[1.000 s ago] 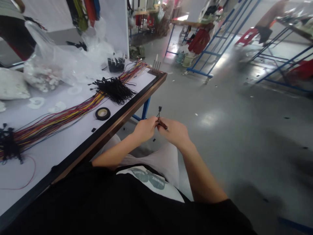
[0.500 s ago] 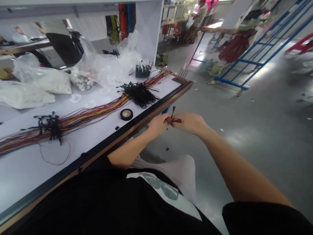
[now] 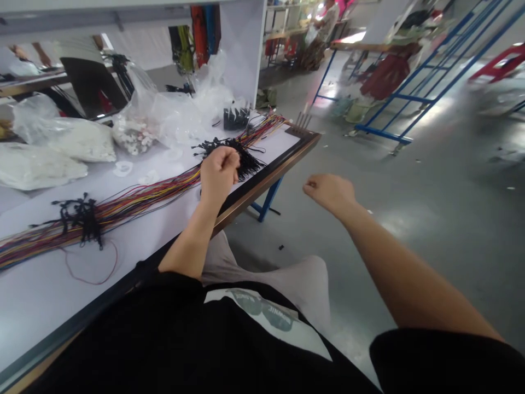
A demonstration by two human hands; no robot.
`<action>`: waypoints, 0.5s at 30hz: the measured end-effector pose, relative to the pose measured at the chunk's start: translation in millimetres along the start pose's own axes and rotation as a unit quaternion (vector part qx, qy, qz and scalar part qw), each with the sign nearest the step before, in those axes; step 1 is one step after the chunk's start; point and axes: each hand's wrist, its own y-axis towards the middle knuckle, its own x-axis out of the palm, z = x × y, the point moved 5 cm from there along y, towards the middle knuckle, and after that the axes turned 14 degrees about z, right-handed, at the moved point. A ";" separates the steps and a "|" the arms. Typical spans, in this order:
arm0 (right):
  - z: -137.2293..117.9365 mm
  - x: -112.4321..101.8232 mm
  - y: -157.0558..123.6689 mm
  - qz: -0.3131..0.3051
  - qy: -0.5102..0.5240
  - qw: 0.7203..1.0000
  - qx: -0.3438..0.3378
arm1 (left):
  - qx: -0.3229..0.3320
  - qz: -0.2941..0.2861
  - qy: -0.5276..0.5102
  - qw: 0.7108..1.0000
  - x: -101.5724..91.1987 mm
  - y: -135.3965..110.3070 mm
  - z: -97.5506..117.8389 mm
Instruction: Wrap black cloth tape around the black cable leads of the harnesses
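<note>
My left hand (image 3: 218, 174) is closed, with its fingers curled in, above the near side of a bunch of black cable ends with small connectors (image 3: 251, 164). Whether it touches the bunch I cannot tell, and whatever it grips is hidden. Off the table's edge, over the floor, my right hand (image 3: 330, 194) is curled into a loose fist. Its fingers face left, and anything inside them is too small or covered to make out. Long red, yellow and black wires (image 3: 164, 189) run along the white tabletop beneath the left hand. The tape roll is almost wholly hidden behind my left wrist.
Clear plastic bags of white parts (image 3: 84, 139) line the back of the table. A second black connector cluster (image 3: 82, 219) lies on the left. Upright pegs (image 3: 302, 120) stand at the far corner. A blue metal frame (image 3: 381, 131) is on the floor at right.
My hands were together holding a thin black cable off the table edge. They have parted: the left moved up and left over the black bunch, the right shifted slightly right.
</note>
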 end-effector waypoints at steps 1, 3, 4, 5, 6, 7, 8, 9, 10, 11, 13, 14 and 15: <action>-2.8 -1.4 -1.8 -0.003 0.088 0.996 0.007 | -0.029 -0.042 -0.041 0.998 0.7 -2.0 3.9; -22.7 -6.6 -8.1 -0.018 0.293 0.956 -0.015 | -0.089 -0.139 -0.113 0.980 8.6 -14.7 8.7; -36.7 -9.2 -12.8 -0.041 0.379 0.924 -0.035 | -0.115 -0.175 -0.142 0.967 12.9 -22.9 9.7; -50.2 -11.5 -17.7 -0.062 0.445 0.892 -0.046 | -0.135 -0.203 -0.164 0.956 16.5 -30.6 10.0; -60.5 -14.9 -21.6 -0.056 0.485 0.872 -0.045 | -0.151 -0.221 -0.176 0.947 18.6 -36.9 9.4; -67.8 -18.4 -24.7 -0.032 0.506 0.861 -0.037 | -0.160 -0.230 -0.178 0.943 19.1 -41.4 8.5; -73.5 -20.8 -27.8 -0.011 0.514 0.857 -0.031 | -0.164 -0.236 -0.168 0.943 18.3 -44.3 7.5; -77.6 -22.3 -30.7 0.008 0.515 0.857 -0.026 | -0.162 -0.236 -0.147 0.947 16.1 -45.4 6.6; -80.1 -23.2 -33.2 0.025 0.512 0.858 -0.021 | -0.153 -0.234 -0.116 0.953 13.0 -45.4 6.3; -81.5 -23.5 -35.5 0.040 0.509 0.860 -0.014 | -0.137 -0.232 -0.079 0.960 9.4 -44.6 6.7; -81.7 -22.9 -39.2 0.069 0.505 0.860 0.006 | -0.088 -0.230 -0.001 0.969 2.6 -42.3 9.4; -81.4 -21.9 -40.8 0.080 0.504 0.860 0.019 | -0.060 -0.230 0.035 0.971 -0.1 -41.4 10.9; -81.5 -20.6 -42.3 0.089 0.503 0.859 0.032 | -0.033 -0.228 0.070 0.971 -2.4 -40.8 12.1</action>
